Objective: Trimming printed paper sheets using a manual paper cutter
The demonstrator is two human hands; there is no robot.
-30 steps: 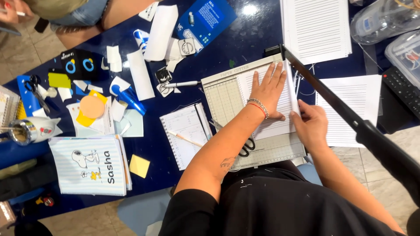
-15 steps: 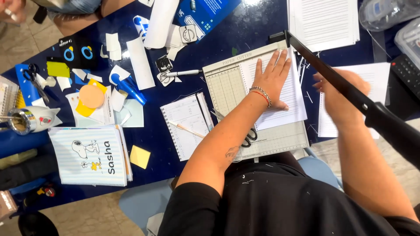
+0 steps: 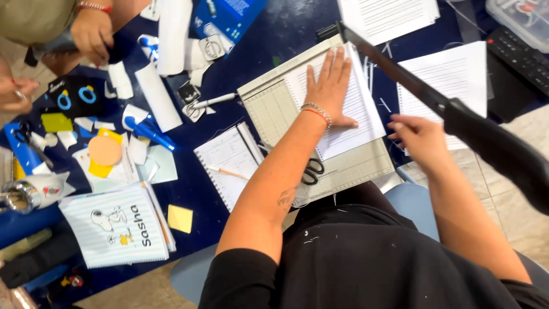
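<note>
Black short-sleeved top, beaded bracelet [image 3: 316, 111], forearm tattoo [image 3: 286, 198]

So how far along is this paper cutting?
Thin paper strips beside the trimmer suggest earlier cuts. Now the left hand presses a lined sheet flat on the paper trimmer; the right hand is near the raised blade arm. This cut isn't made yet.

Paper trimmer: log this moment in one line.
left hand flat on lined sheet | right hand under raised blade arm | scissors on trimmer base

Bright even light, faint glare, edges soft.
</note>
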